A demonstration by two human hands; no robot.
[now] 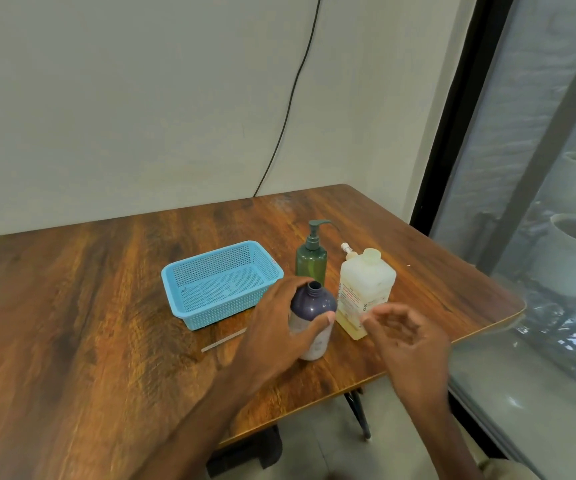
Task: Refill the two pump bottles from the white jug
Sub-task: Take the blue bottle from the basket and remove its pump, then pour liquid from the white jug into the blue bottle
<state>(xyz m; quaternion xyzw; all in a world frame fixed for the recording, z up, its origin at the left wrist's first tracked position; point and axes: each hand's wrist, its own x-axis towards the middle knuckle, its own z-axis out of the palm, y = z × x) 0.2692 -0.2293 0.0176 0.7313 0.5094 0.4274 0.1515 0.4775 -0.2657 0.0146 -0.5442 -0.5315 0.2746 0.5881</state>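
A dark purple bottle (pixel 314 306) stands upright on the wooden table (pixel 72 306) with its neck uncapped. My left hand (pixel 279 320) grips its body from the left. The white jug (pixel 366 285), with yellowish liquid low inside and a cap on top, stands just right of it. My right hand (pixel 404 337) hovers in front of the jug, fingers curled loosely and apart, holding nothing. A green pump bottle (pixel 311 261) with its pump fitted stands behind the purple bottle. A pale pump head (pixel 347 250) shows behind the jug's left shoulder.
A blue perforated basket (pixel 222 284) sits left of the bottles. A thin pale strip (pixel 224 340) lies on the table in front of the basket. The table's right edge (pixel 470 336) is close to the jug, with a glass window beyond.
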